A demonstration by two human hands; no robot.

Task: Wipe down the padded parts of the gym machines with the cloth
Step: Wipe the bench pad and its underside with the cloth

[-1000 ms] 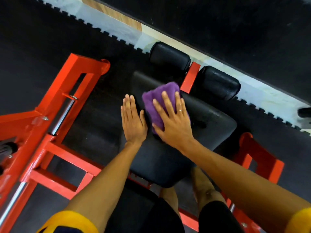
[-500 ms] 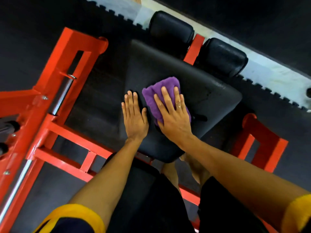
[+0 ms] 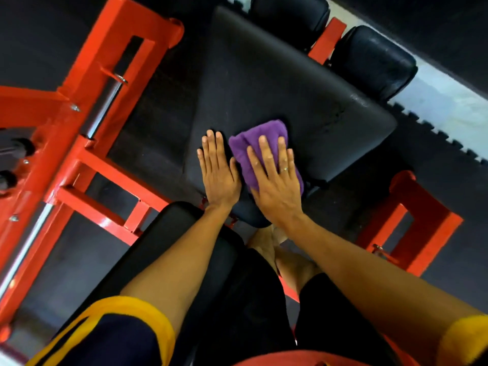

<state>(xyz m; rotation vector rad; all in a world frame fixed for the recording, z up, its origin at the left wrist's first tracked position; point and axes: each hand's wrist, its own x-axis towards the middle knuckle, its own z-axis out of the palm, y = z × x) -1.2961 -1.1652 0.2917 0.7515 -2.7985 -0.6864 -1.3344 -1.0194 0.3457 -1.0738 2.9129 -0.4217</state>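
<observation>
A folded purple cloth [image 3: 253, 140] lies on the near part of a wide black seat pad [image 3: 277, 83]. My right hand [image 3: 276, 180] presses flat on the cloth, fingers spread, a ring on one finger. My left hand [image 3: 217, 171] rests flat and bare on the pad just left of the cloth, fingers together. Two black roller pads [image 3: 290, 18] [image 3: 375, 62] sit beyond the seat's far edge. A second black pad [image 3: 163, 233] lies under my left forearm.
The orange steel frame [image 3: 87, 114] with a chrome rod [image 3: 105, 107] runs along the left. Another orange frame part [image 3: 417, 223] stands at right. Black rubber floor mats [image 3: 449, 165] and a pale floor strip [image 3: 443, 101] lie beyond. My legs are below the pad.
Both hands and the cloth have slid toward me along the seat pad, from its far part to its near edge. The view has tilted down, showing more of the near pad.
</observation>
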